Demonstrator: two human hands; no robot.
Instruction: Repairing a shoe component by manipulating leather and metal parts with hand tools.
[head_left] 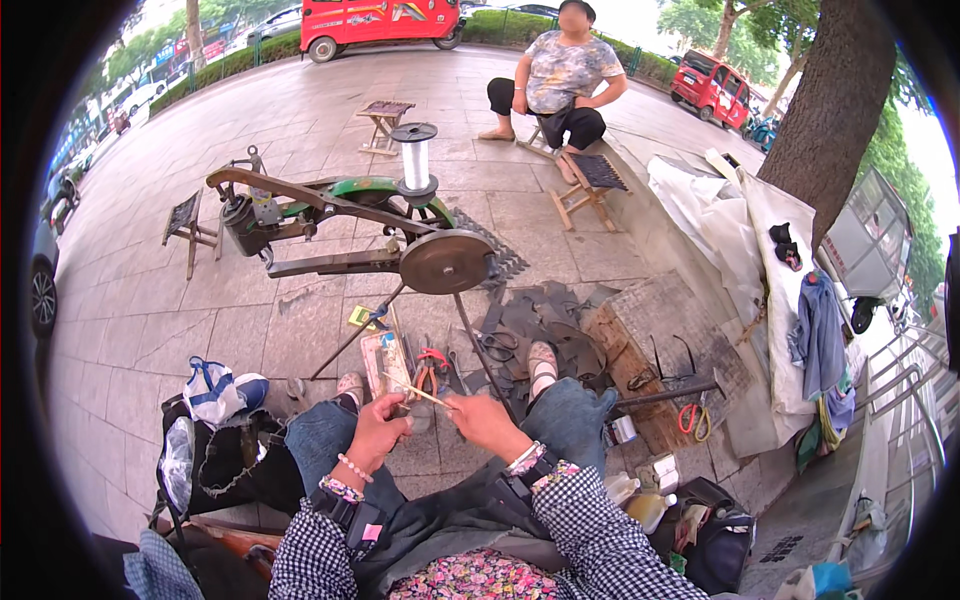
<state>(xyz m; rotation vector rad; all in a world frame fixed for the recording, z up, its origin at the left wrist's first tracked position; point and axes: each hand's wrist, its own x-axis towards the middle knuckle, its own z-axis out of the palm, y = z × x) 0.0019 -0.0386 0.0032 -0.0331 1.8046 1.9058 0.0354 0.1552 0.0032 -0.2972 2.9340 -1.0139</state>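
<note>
My right hand [487, 424] is closed around one end of a thin pale wooden stick [418, 389], which slants up to the left in front of me. My left hand [378, 432] is pinched just below the stick; what lies between its fingertips is too small to make out. Beyond my hands, between my feet, lie a shallow tray [376, 372] of small items and pliers [428, 370] with red handles. Scissors [498, 345] rest among dark scraps [550, 320] of sheet material. A hand-cranked sewing machine [340, 195] with a spool [415, 160] of white thread stands farther off.
A worn wooden box [650, 330] stands at right, with red-and-yellow-handled scissors [692, 420] on it. A black bag [235, 455] lies left, bottles [648, 508] and a dark bag [722, 545] right. Folding stools [590, 185] and a seated person [570, 80] are beyond the machine.
</note>
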